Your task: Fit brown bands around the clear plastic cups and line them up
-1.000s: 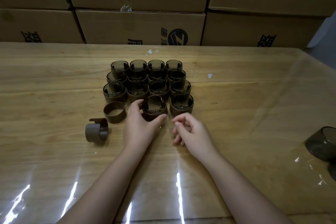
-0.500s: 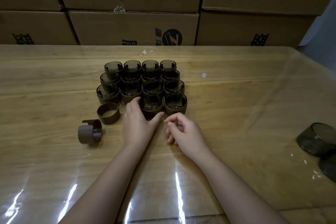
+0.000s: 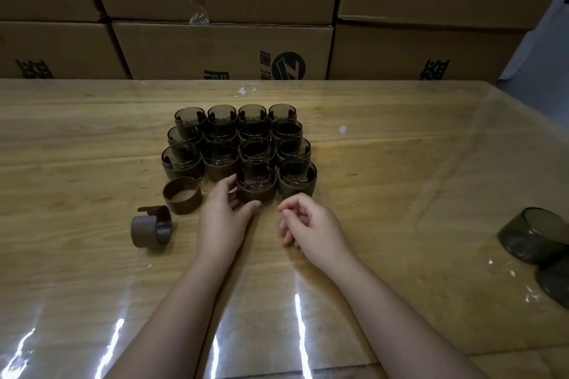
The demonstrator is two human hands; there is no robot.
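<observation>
Cups fill most of my view: a block of banded ones standing upright on the table (image 3: 92,132), four across. I count four in the back row, four in the second, four in the third, and two in the front row so far, fourteen in all, though the middle rows overlap and I may be off by one. My left hand (image 3: 222,215) grasps the front cup (image 3: 257,184) between thumb and fingers, setting it touching its neighbour (image 3: 297,178) on the right. My right hand (image 3: 311,224) is loosely curled and holds nothing, hovering just before the front row. Two front places on the left seem unfilled. One empty band (image 3: 182,195) stands there, just beside my left hand, and a second band (image 3: 151,227) lies on its side nearer me. Two bare cups (image 3: 535,235) lie tipped at the far right edge, well apart from the block. Most of the job looks done; those two pairs remain, I judge.
</observation>
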